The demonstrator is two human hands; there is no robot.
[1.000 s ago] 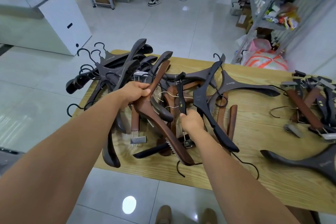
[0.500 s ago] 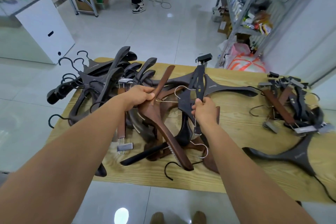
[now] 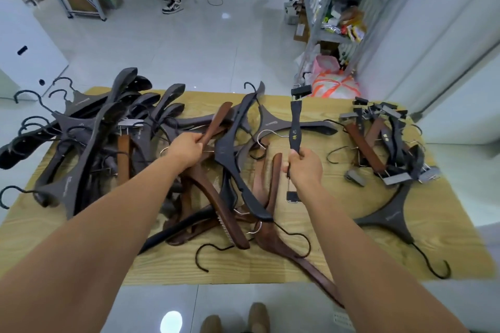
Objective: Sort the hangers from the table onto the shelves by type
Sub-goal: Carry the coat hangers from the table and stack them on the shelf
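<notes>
Many black hangers [image 3: 89, 138]: heaped on the left third of the table [image 3: 167, 270] with their arms crossing. Several hooks and arm ends stick out past the left edge, over the floor.
Left front corner: bare wood lies between the heap and the near edge, and the left forearm crosses part of it.
Left hand [image 3: 186, 150]: fingers are curled tight round the middle of a brown wooden hanger [image 3: 213, 127]. One arm of it points up and away. The other slopes down toward the near edge, its notched end low over the middle heap; I cannot tell whether it touches.
Middle heap [image 3: 232, 159]: black and brown hangers are tangled between the two hands. A black hook curls onto bare wood in front of them. One long brown hanger [image 3: 311, 270] juts over the near edge beneath the right forearm.
Right hand [image 3: 305, 167]: a closed fist grips the lower part of a black clip hanger [image 3: 294, 127], held upright and clear of the wood. One clip is at its top and the other hangs below the hand.
Open strip: bare tabletop runs from just right of the right hand to the clip pile.
Clip hangers [image 3: 378, 143]: brown and black ones with metal clips are piled at the far right, close to the right edge.
Lone black hanger [image 3: 389, 216]: lies flat at the right front corner, its hook reaching toward the near edge.
Shelves [image 3: 338, 35]: a stocked metal rack stands beyond the far right corner, with open tiled floor behind the table.
</notes>
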